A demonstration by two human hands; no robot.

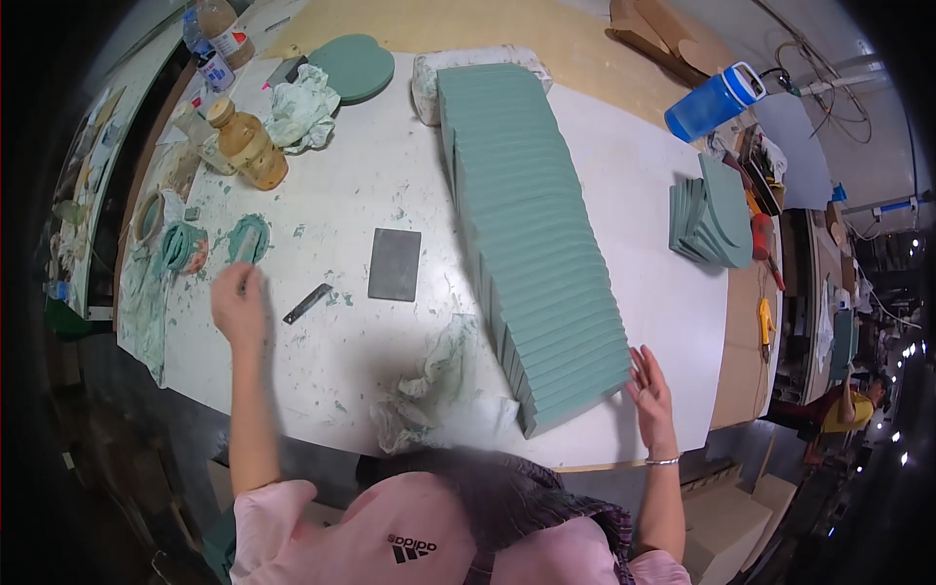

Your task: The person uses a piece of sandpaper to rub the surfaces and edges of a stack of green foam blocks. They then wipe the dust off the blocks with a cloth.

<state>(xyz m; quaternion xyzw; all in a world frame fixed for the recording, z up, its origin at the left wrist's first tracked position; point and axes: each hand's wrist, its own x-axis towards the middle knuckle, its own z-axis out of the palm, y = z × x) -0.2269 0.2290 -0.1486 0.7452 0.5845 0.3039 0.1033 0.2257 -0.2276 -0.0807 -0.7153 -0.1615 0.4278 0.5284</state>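
Note:
My left hand is closed on a small flat putty scraper, whose blade lies in a patch of green putty on the white table. Beside the right near end of a long fanned row of green panels, my right hand has its fingers stretched out, the tips at or just touching the panel edges. Between the putty and the row lie a dark grey rectangular block and a black knife-like tool. A tub smeared with green putty stands left of the patch.
A crumpled cloth lies near the front edge. Far left hold an amber bottle, a white rag and a round green piece. At right are a blue bottle, a smaller green stack and a yellow cutter.

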